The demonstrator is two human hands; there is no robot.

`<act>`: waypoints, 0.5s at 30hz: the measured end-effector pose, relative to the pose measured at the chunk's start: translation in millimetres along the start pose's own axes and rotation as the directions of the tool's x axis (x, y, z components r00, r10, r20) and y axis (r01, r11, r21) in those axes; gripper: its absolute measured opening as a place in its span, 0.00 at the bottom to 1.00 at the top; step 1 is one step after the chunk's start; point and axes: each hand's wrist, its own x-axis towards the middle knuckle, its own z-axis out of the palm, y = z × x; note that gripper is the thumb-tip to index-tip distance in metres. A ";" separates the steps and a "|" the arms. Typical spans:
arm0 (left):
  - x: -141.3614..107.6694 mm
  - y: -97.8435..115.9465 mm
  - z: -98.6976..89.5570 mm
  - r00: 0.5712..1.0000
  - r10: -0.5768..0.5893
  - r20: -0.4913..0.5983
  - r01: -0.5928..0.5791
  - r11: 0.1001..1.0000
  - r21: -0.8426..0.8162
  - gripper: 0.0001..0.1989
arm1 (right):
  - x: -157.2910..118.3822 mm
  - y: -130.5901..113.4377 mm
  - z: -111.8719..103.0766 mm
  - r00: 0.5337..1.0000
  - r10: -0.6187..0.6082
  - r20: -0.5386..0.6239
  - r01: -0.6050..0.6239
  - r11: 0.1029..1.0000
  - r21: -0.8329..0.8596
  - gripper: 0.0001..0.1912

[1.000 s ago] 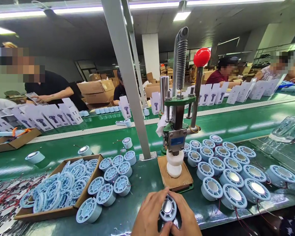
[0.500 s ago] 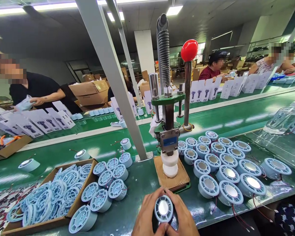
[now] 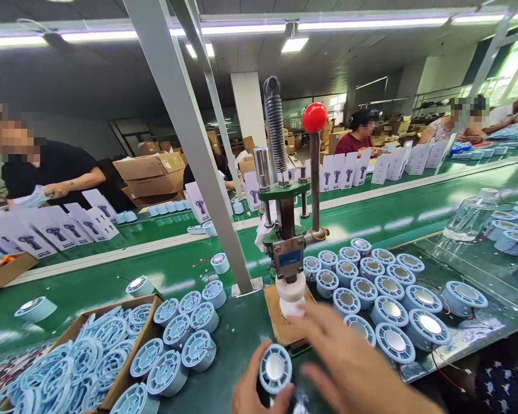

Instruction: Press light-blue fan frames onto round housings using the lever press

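My left hand (image 3: 251,384) grips a light blue round fan housing (image 3: 275,369) at the bottom centre, thumb and fingers around its sides. A spoked rim and a shiny silver disc face up on it. Beside it, my right hand (image 3: 343,356) is off the housing, blurred, its fingers stretched out and apart toward the base of a hand press (image 3: 290,256). The press has a red-knobbed lever (image 3: 315,118) and white round blocks (image 3: 292,294) above a brown board (image 3: 276,319). My right fingers overlap the board's right side in view; contact cannot be made out.
Several similar housings with silver discs (image 3: 388,310) stand to the right, trailing wires. Open-spoked housings (image 3: 167,372) stand left, beside a cardboard box (image 3: 149,336) of light blue rings (image 3: 80,359). A slanted metal post (image 3: 190,126) rises behind. Co-workers sit across the green belt; a clear bottle (image 3: 470,217) stands right.
My right hand has let go of the housing and moved up and right toward the press, fingers spreading. My left hand keeps the housing. The camera view has tilted up slightly.
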 end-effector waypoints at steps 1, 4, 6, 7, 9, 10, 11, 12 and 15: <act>10.1 12.3 -8.5 1.000 -0.014 -0.012 0.014 1.000 -0.009 0.31 | 28.9 7.1 -33.6 0.994 -0.038 -0.102 0.037 0.999 -0.021 0.29; 43.2 46.3 -20.9 1.000 -0.007 -0.012 0.006 0.997 -0.077 0.31 | 128.8 34.7 -113.0 0.886 -0.078 -0.456 0.029 0.993 -0.113 0.21; 62.5 60.9 -15.5 0.999 0.042 0.026 -0.036 0.984 -0.173 0.30 | 190.1 55.6 -135.4 0.818 -0.033 -0.575 -0.010 0.997 -0.072 0.19; 70.2 65.4 -9.6 0.996 0.075 0.044 -0.063 0.973 -0.223 0.30 | 214.5 65.3 -137.3 0.800 0.000 -0.600 -0.004 1.000 -0.006 0.14; 81.6 70.2 5.0 0.987 0.135 0.090 -0.103 0.948 -0.302 0.29 | 247.1 81.4 -128.1 0.777 0.072 -0.625 0.044 0.985 0.168 0.12; 85.6 71.1 12.4 0.982 0.157 0.108 -0.114 0.938 -0.327 0.28 | 255.8 87.5 -120.1 0.769 0.097 -0.632 0.082 0.966 0.247 0.14; 88.5 71.4 19.2 0.977 0.174 0.121 -0.123 0.931 -0.342 0.28 | 260.6 92.4 -112.0 0.760 0.114 -0.640 0.117 0.944 0.307 0.16; 90.6 71.1 25.2 0.974 0.186 0.132 -0.129 0.925 -0.357 0.27 | 262.8 96.3 -105.0 0.747 0.124 -0.653 0.147 0.928 0.343 0.17; 91.6 68.6 37.9 0.971 0.192 0.143 -0.126 0.918 -0.377 0.26 | 264.3 101.5 -97.3 0.732 0.122 -0.670 0.182 0.913 0.365 0.16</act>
